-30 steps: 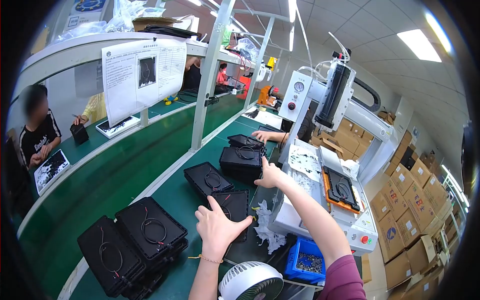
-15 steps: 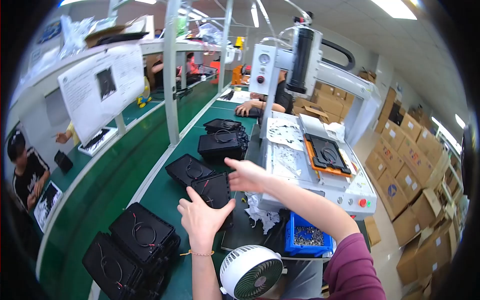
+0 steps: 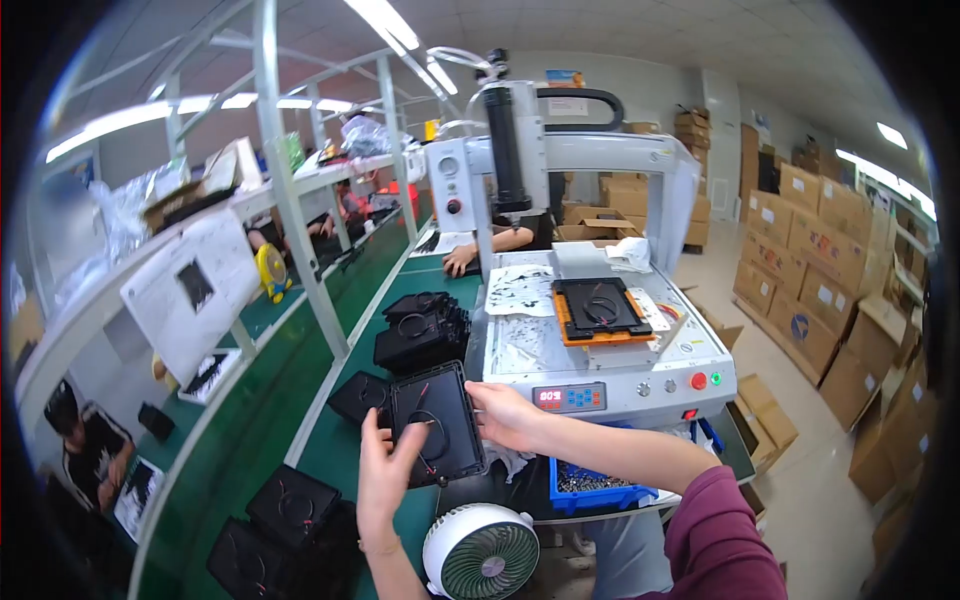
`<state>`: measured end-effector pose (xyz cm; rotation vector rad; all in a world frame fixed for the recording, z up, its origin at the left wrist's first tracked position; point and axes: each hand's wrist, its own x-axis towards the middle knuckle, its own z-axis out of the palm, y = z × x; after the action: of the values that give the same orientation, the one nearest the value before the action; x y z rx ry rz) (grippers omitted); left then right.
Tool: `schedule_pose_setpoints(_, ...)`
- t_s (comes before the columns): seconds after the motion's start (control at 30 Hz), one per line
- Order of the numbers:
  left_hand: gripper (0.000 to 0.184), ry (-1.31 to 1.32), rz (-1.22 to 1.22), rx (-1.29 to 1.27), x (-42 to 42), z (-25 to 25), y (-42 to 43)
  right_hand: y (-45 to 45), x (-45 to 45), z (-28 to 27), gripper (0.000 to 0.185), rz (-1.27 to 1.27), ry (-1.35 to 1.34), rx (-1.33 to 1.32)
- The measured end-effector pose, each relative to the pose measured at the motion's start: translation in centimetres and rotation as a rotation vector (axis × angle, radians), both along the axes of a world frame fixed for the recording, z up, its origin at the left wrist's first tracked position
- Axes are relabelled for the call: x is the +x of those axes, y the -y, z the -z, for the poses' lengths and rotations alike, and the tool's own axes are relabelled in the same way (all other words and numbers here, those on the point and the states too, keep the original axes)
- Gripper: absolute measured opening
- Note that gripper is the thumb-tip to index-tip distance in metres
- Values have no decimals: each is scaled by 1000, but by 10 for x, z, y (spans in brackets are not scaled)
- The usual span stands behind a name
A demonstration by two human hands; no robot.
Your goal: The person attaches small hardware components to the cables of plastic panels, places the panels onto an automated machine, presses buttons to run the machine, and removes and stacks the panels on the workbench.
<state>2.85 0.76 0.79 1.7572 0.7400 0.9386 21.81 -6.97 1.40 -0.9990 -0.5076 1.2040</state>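
Observation:
A black plastic housing [image 3: 440,402], shallow with a raised rim and a thin cable with red ends inside, is held tilted up above the bench. My right hand [image 3: 503,414] grips its right edge, thumb on the rim. My left hand [image 3: 385,470] is at its left edge, the thumb reaching over the inner face. Behind it lies another black housing [image 3: 357,396], partly covered. Stacked black housings [image 3: 415,340] stand farther back, and more housings [image 3: 290,505] are piled at the lower left.
A dispensing machine [image 3: 600,375] stands at right, with a black housing [image 3: 600,305] in its orange fixture [image 3: 600,340]. Below are a blue bin [image 3: 590,497] of small metal parts and a white fan [image 3: 480,553]. A co-worker's hand [image 3: 462,260] rests on the far bench; cartons [image 3: 815,260] stand right.
The housing between my hands has been lifted off the pile and tilted toward me. My right hand now grips its right edge. The view has swung right toward the machine.

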Motion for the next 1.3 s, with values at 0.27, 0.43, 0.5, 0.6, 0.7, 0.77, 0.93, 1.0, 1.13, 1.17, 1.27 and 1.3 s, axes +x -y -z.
schedule_pose_setpoints(0.27, 84, 920, 695, -1076, -5, -40, 79, 67, 20, -27, 29, -40, -154, 140)
schedule_pose_setpoints(0.43, 81, 501, 983, -517, 26, -18, 150, 122, 16, -29, 25, -139, -168, 132)
schedule_pose_setpoints(0.5, 90, 605, 732, -502, 40, -5, 171, 133, 18, -14, 25, -109, -152, 184)
schedule_pose_setpoints(0.6, 99, 522, 778, -308, 66, -11, 201, 167, 30, -21, 27, -54, 95, 165)
schedule_pose_setpoints(0.7, 99, 564, 731, -431, 75, -3, 213, 176, 64, -8, 31, 144, 1032, 280)
schedule_pose_setpoints(0.77, 98, 543, 784, -548, 71, 4, 207, 209, 62, -50, 31, 451, 1545, -130)
schedule_pose_setpoints(0.93, 94, 493, 922, -712, 70, -2, 202, 226, 96, -91, 63, 1072, 2012, 435)
schedule_pose_setpoints(1.0, 94, 726, 1018, -1068, 73, -2, 201, 226, 97, -96, 63, 1220, 1870, 348)
schedule_pose_setpoints(1.13, 92, 872, 1075, -1384, 72, 9, 191, 223, 94, -74, 47, 1011, 1828, 494)
schedule_pose_setpoints(1.17, 92, 872, 1041, -1386, 69, 11, 188, 223, 90, -61, 35, 964, 1780, 504)
schedule_pose_setpoints(1.27, 94, 917, 946, -1470, 62, 9, 182, 236, 79, -24, 21, 564, 1612, 213)
schedule_pose_setpoints(1.3, 94, 930, 957, -1443, 61, 12, 178, 237, 78, -16, 18, 485, 1558, 227)
